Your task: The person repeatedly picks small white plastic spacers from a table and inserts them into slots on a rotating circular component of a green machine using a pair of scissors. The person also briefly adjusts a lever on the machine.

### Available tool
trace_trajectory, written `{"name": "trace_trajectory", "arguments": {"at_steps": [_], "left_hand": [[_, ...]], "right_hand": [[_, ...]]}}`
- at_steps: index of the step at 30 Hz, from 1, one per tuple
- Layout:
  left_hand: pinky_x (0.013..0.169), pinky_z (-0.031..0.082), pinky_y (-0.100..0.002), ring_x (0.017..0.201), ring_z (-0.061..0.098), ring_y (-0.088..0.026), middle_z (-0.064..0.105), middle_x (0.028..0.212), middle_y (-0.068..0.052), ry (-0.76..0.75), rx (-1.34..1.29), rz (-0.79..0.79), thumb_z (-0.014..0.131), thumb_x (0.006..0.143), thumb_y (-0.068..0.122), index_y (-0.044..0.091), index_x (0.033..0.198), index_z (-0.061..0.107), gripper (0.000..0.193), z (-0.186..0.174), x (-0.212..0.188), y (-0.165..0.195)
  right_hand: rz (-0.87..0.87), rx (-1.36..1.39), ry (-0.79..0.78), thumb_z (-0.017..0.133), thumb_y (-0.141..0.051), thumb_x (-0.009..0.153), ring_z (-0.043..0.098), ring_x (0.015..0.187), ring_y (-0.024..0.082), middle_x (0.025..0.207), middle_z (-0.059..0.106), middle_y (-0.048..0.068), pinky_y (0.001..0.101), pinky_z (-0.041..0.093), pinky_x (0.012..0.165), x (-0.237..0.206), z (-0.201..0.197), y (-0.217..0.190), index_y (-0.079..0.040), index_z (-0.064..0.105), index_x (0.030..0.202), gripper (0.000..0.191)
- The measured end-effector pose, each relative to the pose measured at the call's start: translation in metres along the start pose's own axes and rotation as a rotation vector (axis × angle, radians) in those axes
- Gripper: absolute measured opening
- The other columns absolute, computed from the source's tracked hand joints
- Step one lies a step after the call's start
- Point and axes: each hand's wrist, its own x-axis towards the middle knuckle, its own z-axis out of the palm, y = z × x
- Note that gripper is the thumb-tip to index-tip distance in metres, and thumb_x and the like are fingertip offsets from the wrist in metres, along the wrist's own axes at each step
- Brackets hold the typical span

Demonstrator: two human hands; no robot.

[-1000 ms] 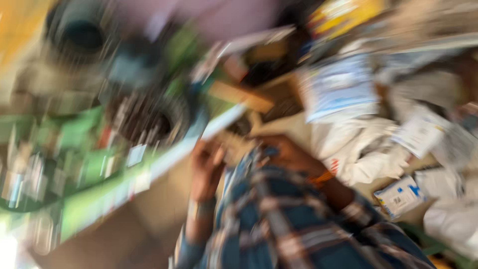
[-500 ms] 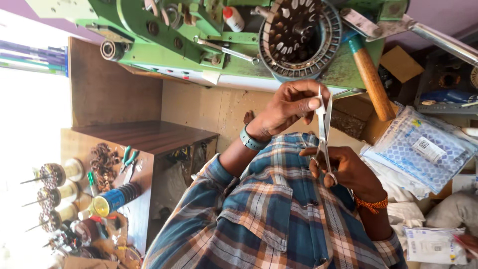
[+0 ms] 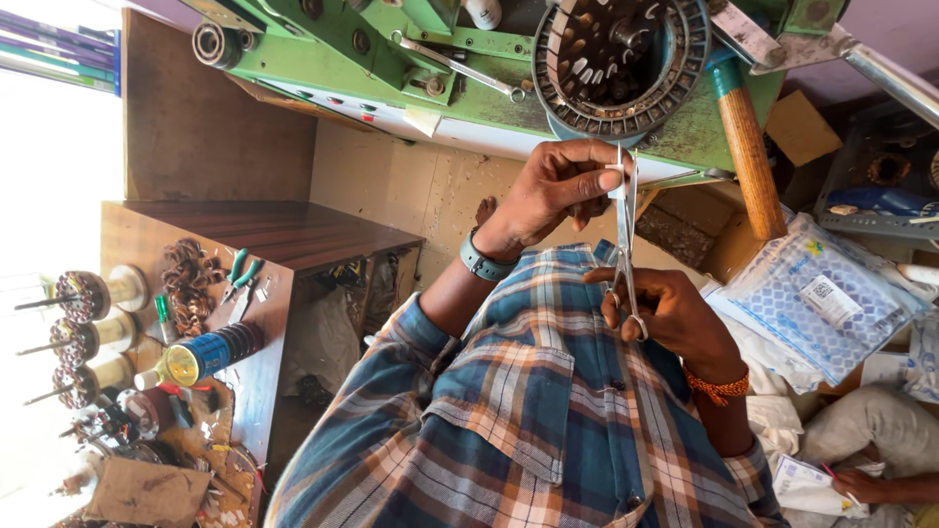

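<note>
Since 0.5 s ago, both hands sit slightly lower against the plaid shirt (image 3: 548,411), scissors (image 3: 626,244) still upright. Left hand (image 3: 558,191) pinches the blade tips between thumb and forefinger; right hand (image 3: 675,318) has fingers curled through the handle loops. Blades closed, nothing cut visible; green machine (image 3: 469,68) untouched.

A wooden cabinet (image 3: 264,230) stands against a pale, stained wall (image 3: 430,191). Strong daylight enters at one edge. A green machine (image 3: 489,68) occupies the bench. Clutter covers a wooden worktop (image 3: 156,489).
</note>
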Motion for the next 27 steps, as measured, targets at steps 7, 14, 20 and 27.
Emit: {"name": "trace_trajectory", "arguments": {"at_steps": [7, 14, 20, 27], "left_hand": [[0.049, 0.047, -0.022, 0.065, 0.062, -0.01, 0.07, 0.092, -0.007, 0.019, -0.052, 0.022, 0.071, 0.104, 0.013, -0.001, 0.12, 0.07, 0.022, -0.0056, 0.0, -0.0013], [0.05, 0.047, -0.022, 0.067, 0.062, -0.01, 0.07, 0.093, -0.007, 0.099, -0.022, -0.015, 0.071, 0.102, 0.012, -0.003, 0.122, 0.069, 0.025, -0.0015, -0.0018, -0.008], [0.049, 0.045, -0.022, 0.06, 0.058, -0.009, 0.069, 0.09, -0.006, 0.098, -0.057, 0.029, 0.072, 0.102, 0.012, -0.003, 0.121, 0.07, 0.025, 0.0008, 0.0037, -0.0074], [0.049, 0.042, -0.022, 0.057, 0.055, -0.008, 0.068, 0.089, -0.006, 0.123, -0.083, 0.029, 0.072, 0.101, 0.011, -0.004, 0.121, 0.069, 0.025, 0.003, 0.0023, -0.0083]], "right_hand": [[0.068, -0.081, 0.084, 0.083, -0.015, 0.077, 0.059, 0.064, 0.01, 0.073, 0.065, 0.003, 0.0256, 0.048, 0.06, 0.0039, 0.004, -0.0013, 0.006, 0.072, 0.125, 0.053], [0.008, -0.037, -0.029, 0.086, -0.014, 0.068, 0.061, 0.065, 0.009, 0.074, 0.068, 0.004, 0.0246, 0.048, 0.058, 0.0066, 0.0, -0.0001, 0.006, 0.068, 0.127, 0.064], [0.047, 0.011, 0.038, 0.087, -0.016, 0.07, 0.057, 0.064, 0.009, 0.073, 0.065, 0.004, 0.0237, 0.045, 0.058, 0.0069, 0.0004, -0.0028, 0.011, 0.07, 0.124, 0.063], [-0.011, -0.083, -0.011, 0.08, -0.007, 0.066, 0.059, 0.064, 0.009, 0.074, 0.066, 0.002, 0.0228, 0.047, 0.059, 0.0076, 0.0, -0.0059, 0.008, 0.069, 0.128, 0.065]]}}
